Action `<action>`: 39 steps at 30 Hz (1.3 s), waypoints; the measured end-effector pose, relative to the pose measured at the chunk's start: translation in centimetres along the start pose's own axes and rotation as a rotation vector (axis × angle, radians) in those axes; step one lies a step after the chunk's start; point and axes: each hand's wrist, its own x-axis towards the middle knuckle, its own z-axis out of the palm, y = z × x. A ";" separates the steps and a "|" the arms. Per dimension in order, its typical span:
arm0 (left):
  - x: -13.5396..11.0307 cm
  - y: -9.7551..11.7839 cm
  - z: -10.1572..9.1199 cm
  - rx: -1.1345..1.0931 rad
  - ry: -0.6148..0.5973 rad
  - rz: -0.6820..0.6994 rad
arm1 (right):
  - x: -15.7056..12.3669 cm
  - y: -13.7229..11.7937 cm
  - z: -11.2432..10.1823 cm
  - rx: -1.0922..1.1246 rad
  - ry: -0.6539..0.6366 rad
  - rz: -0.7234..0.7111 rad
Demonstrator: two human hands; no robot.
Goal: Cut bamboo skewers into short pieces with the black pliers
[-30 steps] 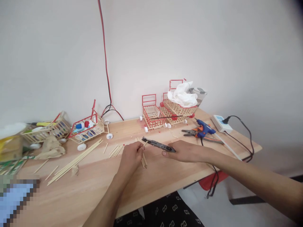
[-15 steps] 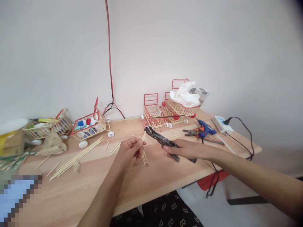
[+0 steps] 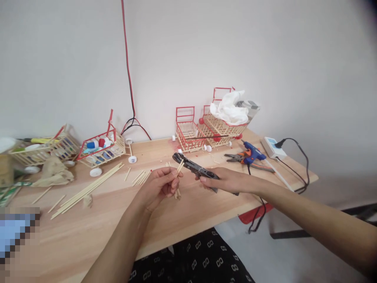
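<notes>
My left hand (image 3: 165, 182) pinches thin wooden sticks (image 3: 180, 167), their upper ends slanting up past the fingertips. In my right hand (image 3: 222, 180) is a pair of dark pliers (image 3: 194, 167), its handles wrapped by my fingers. The head of the pliers is right at the upper ends of the sticks; whether the jaws bite on them I cannot tell. More sticks (image 3: 177, 193) show below and behind my left hand, partly hidden by it. Left of that hand, several short cut sticks (image 3: 141, 177) lie side by side on the wooden table (image 3: 165, 228).
Long sticks (image 3: 88, 190) lie at the left. Small stick-built carts (image 3: 190, 137) with red trim stand along the wall, one filled cart (image 3: 101, 149) to the left. A blue glue gun (image 3: 252, 153), orange-handled pliers (image 3: 234, 157) and a power strip (image 3: 273, 147) with cables are on the right.
My left hand has turned slightly and the held sticks show more clearly against the head of the pliers. The whole view has shifted a little. Both hands keep their grip.
</notes>
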 end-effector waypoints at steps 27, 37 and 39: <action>0.2 0.0 -0.5 -0.012 -0.024 -0.077 | 0.1 1.3 0.4 0.066 -0.042 -0.088; 0.2 0.0 -0.3 -0.005 -0.014 -0.096 | 0.3 1.8 0.7 0.085 -0.031 -0.090; 0.2 0.0 -0.4 -0.004 -0.011 -0.108 | 0.2 1.8 0.9 0.107 -0.033 -0.077</action>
